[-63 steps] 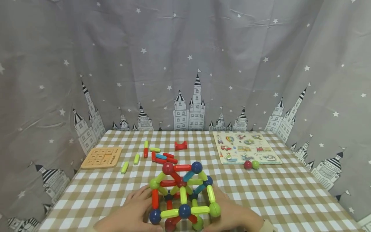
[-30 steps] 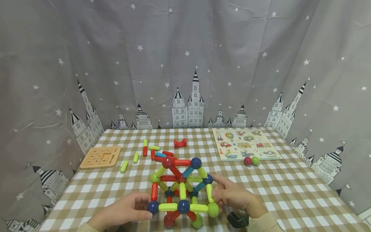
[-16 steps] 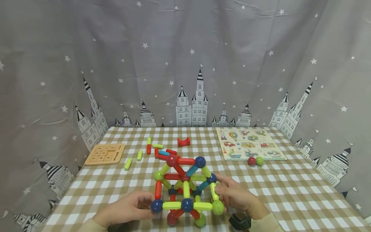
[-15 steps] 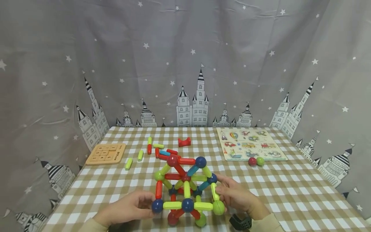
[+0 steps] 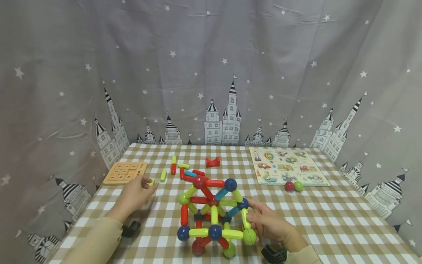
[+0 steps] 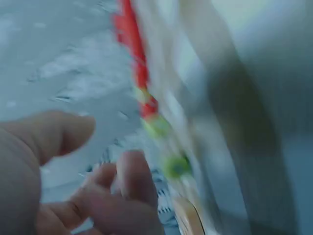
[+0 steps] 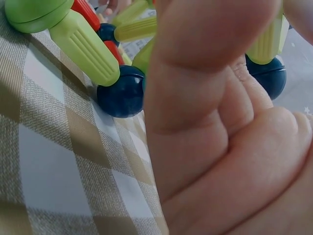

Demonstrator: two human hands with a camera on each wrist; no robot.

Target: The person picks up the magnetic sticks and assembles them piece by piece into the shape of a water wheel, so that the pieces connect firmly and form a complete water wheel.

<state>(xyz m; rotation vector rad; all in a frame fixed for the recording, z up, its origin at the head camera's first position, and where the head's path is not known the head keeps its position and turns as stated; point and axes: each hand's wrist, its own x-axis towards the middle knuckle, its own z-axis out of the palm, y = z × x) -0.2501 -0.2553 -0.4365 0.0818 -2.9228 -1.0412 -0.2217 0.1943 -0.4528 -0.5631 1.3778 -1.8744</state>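
Your right hand (image 5: 271, 225) pinches a ribbed, lime-green plastic side rod (image 5: 245, 217) on the right of an open framework (image 5: 214, 215) of smooth red, blue and lime-green balls and rods, which stands front and centre on the brown-and-white checked fabric cloth (image 5: 329, 220). Your left hand (image 5: 132, 194), well apart from the framework, has thumb and fingers parted beside a loose lime-green plastic stick (image 5: 151, 182); blur hides whether they touch it. Expect the framework to be light, with stiff rods but joints that may twist or pull apart. The glossy balls look slippery; the ribbed rods should give better purchase. Steady it low, gently, without squeezing across it. Take the loose stick round its middle, leaving both ends free.
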